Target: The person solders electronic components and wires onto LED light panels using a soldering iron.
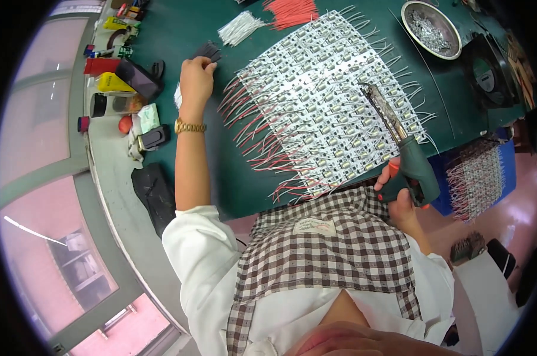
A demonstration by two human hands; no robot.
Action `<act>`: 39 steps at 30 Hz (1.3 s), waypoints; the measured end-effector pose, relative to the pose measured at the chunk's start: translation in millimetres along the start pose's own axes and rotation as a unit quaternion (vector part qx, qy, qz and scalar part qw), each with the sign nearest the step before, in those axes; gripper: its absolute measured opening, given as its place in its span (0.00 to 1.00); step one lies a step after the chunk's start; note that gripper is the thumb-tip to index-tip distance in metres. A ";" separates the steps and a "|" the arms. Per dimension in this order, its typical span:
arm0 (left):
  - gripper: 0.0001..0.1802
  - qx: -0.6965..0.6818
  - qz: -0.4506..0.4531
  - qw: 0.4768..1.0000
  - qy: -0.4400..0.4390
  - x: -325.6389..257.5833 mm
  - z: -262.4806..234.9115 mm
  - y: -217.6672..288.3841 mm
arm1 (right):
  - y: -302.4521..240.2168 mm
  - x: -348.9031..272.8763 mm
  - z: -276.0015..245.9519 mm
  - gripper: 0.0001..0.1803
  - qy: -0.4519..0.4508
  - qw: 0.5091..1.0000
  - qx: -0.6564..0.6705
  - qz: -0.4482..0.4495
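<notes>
My left hand [196, 79] reaches out to a small pile of short black wires [208, 51] on the green table [179, 29] and its fingers close on a few of them. My right hand [399, 196] grips the dark green handle of a pistol-type soldering iron [399, 142], whose metal tip points up over a large sheet of small white circuit boards [322, 95]. Red and white wire leads stick out from the sheet's edges.
Bundles of white wires [240, 28] and red wires [292, 10] lie at the far edge. A metal bowl with solder scraps [430, 28] stands far right. Bottles, tape and small boxes [123, 83] crowd the left edge. Another wired board sheet [479, 175] lies on a blue tray at right.
</notes>
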State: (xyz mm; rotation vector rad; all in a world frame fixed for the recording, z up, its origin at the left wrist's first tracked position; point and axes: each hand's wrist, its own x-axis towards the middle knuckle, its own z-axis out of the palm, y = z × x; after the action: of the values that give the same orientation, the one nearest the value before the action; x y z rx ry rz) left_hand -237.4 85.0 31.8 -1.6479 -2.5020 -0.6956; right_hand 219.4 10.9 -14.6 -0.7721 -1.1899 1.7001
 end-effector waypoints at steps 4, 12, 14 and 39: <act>0.10 0.120 0.011 0.992 -0.043 17.0 11.4 -13.4 | -0.1 0.1 -0.6 0.38 -0.016 1.000 -0.003 0.006; 0.08 0.234 0.073 0.969 -0.021 -1.1 21.1 -20.2 | 4.7 11.6 -7.2 0.30 -0.117 0.993 0.023 -0.014; 0.05 0.102 0.086 0.989 0.063 -4.3 21.0 -35.4 | -2.1 11.5 5.0 0.42 -0.054 0.998 -0.032 0.020; 0.04 -0.286 0.044 0.955 -0.064 -176.5 17.8 164.5 | -4.6 -21.0 -3.4 0.30 -0.125 0.992 -0.023 -0.017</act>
State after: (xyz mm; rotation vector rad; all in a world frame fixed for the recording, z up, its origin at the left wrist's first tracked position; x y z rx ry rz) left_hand -13.5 -5.5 18.3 -2.0086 -2.4298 -1.4508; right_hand 232.3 -6.4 -11.4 -0.5740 -1.4086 1.7840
